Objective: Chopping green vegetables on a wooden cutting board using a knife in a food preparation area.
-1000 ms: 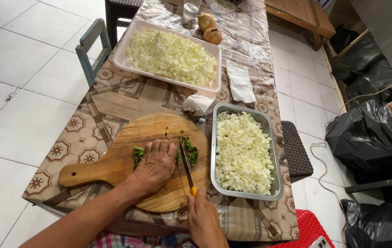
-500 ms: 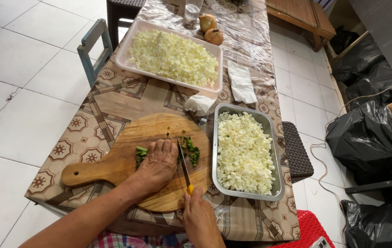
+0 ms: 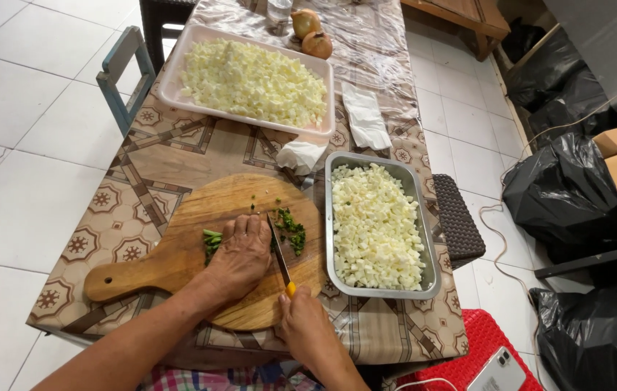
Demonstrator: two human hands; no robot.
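Left hand (image 3: 239,255) lies flat and curled over a bunch of green stalks (image 3: 210,240), fingers pressed together on it, pinning it to the round wooden board (image 3: 178,239); right hand (image 3: 307,327) is closed round the yellow-ended handle of a thin knife (image 3: 279,255), blade running away from the wrist and lying just beside the left knuckles; chopped greens (image 3: 292,230) pile on the far side of the blade from the holding hand, uncut ends stick out past its heel; to do it well, I judge: keep fingertips tucked behind the knuckles, blade riding against them, bunch fed in small steps

Board is pale grained wood, paddle handle with a hole; greens look soft, leafy, dark; beside the knife hand sits a metal tray (image 3: 428,282), rectangular, dull grey, full of small white cubes; beyond the board a pink plastic tray (image 3: 171,83) holds more of the same dice; two brown-skinned onions (image 3: 312,35) past that; patterned glossy tablecloth (image 3: 120,210) under all
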